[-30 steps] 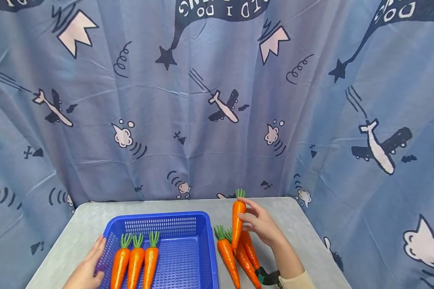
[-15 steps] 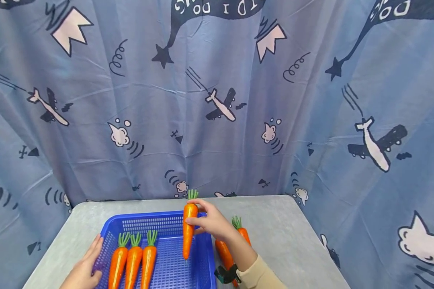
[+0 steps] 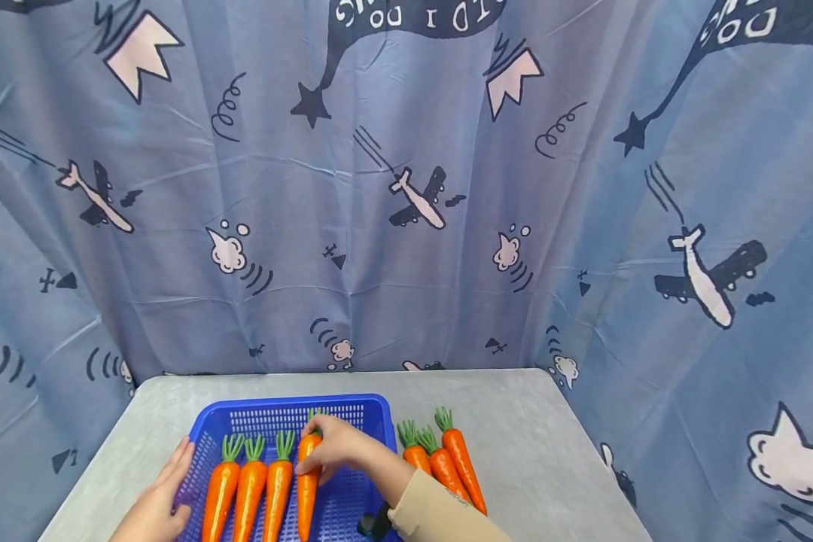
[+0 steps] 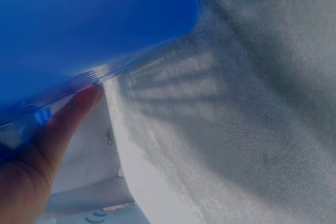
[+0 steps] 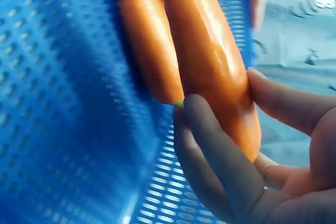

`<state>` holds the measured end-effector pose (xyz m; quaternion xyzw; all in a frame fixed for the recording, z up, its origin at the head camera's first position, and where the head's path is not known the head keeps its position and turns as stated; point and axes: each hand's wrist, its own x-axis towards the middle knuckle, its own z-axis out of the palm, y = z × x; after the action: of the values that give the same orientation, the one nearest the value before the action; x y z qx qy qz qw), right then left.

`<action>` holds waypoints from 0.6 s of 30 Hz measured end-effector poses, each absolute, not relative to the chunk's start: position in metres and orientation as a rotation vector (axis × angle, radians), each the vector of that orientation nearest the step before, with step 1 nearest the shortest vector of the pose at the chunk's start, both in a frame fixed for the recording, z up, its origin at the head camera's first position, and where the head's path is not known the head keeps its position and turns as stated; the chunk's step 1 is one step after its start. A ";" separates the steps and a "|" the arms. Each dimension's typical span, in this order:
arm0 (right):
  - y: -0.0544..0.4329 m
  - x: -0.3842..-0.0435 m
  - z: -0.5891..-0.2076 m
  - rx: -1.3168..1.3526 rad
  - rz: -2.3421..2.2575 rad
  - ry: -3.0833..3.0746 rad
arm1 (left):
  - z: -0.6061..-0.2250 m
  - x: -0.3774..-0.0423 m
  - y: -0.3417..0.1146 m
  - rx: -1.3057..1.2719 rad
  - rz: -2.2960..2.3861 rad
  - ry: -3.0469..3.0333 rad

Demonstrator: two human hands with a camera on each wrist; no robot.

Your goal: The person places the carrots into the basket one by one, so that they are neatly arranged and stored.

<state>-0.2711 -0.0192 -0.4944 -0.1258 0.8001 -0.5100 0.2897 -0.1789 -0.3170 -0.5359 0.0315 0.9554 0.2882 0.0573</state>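
My right hand (image 3: 336,450) grips a carrot (image 3: 308,489) by its thick upper end, inside the blue plastic basket (image 3: 291,403). Fingers and thumb close around the held carrot (image 5: 210,45) in the right wrist view, with a second carrot (image 5: 144,35) lying beside it. To its left, three orange carrots (image 3: 250,497) with green tops lie side by side in the basket. My left hand (image 3: 154,498) rests with straight fingers against the basket's left side; in the left wrist view a fingertip (image 4: 92,95) touches the blue basket (image 4: 94,30).
Three more carrots (image 3: 464,468) lie on the grey table (image 3: 535,452) to the right of the basket, partly behind my right sleeve (image 3: 440,512). A patterned blue curtain (image 3: 406,301) hangs behind the table.
My right hand has carried the carrot left from above the loose pile, over the basket's right rim, and down into the basket beside the other three. My left hand stays at the basket's side.
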 end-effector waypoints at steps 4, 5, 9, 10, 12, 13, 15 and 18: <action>-0.030 -0.269 -0.506 -0.258 -1.256 2.212 | -0.536 -0.179 -0.317 0.111 0.864 2.910; -0.032 -0.268 -0.508 -0.246 -1.236 2.230 | -0.536 -0.179 -0.317 0.112 0.867 2.909; -0.040 -0.264 -0.516 -0.254 -1.161 2.275 | -0.535 -0.179 -0.316 0.103 0.869 2.902; -0.041 -0.263 -0.517 -0.280 -1.125 2.296 | -0.535 -0.179 -0.316 0.108 0.873 2.909; -0.043 -0.262 -0.519 -0.314 -1.080 2.305 | -0.535 -0.178 -0.316 0.121 0.863 2.938; -0.043 -0.261 -0.519 -0.323 -1.072 2.293 | -0.536 -0.177 -0.316 0.128 0.857 2.951; -0.043 -0.260 -0.519 -0.335 -1.063 2.263 | -0.536 -0.177 -0.316 0.142 0.855 2.970; -0.040 -0.261 -0.516 -0.330 -1.079 2.207 | -0.537 -0.177 -0.316 0.141 0.856 2.964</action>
<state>-0.2606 -0.0400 -0.5158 -0.1260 0.8419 -0.4116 0.3255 -0.1774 -0.3164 -0.5373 0.0456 0.9594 0.2770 0.0266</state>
